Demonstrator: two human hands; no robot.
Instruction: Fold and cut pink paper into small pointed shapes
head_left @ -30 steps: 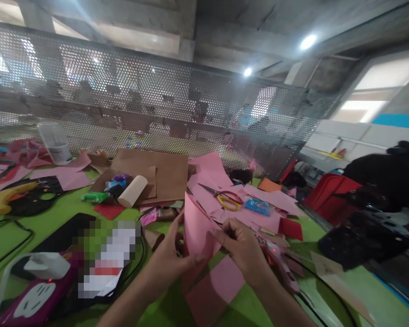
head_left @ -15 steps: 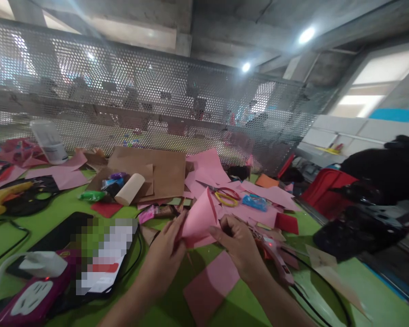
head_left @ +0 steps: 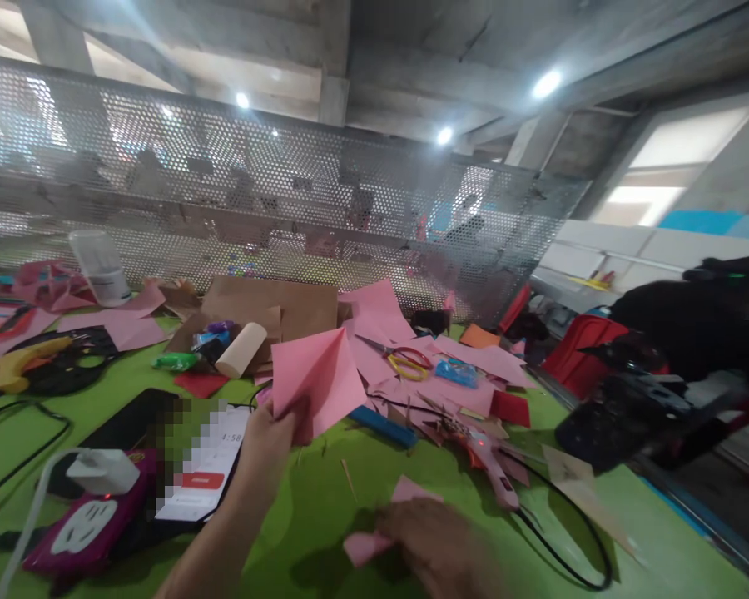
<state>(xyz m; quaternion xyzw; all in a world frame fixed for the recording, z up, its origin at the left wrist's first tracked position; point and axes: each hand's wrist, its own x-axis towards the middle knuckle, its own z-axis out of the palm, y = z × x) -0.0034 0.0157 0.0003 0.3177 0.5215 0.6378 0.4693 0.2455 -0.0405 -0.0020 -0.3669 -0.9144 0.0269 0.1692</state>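
Head view: folded pink sheet held up, second piece pressed to the tabletop

A folded pink paper sheet [head_left: 317, 378] is held upright above the green tabletop [head_left: 312, 507]; the left hand [head_left: 268, 441] has its grip pinched on the sheet's lower near corner. The right hand [head_left: 440, 549] is blurred and lies over a smaller pink paper piece [head_left: 374, 541] flat on the tabletop at the near edge; whether its grip is closed on that piece or only resting on it cannot be told.

Just right of the right hand, a pink glue gun [head_left: 487, 457] lies with its black cord [head_left: 562, 549] looping toward the near side; the cord could be snagged by a sweeping forearm, and the gun dragged across the loose sheets. The held sheet is gripped by one corner only, so it could be creased or slipped loose if pulled. Scissors [head_left: 405, 362] with red and yellow handles lie farther off on pink sheets, their blades exposed to a careless reach.

On the phone [head_left: 181, 453] at the near left, digits resembling "4:58" are partly readable; the rest is pixelated. The label on the far-left white bottle [head_left: 100, 266] is too small to read.
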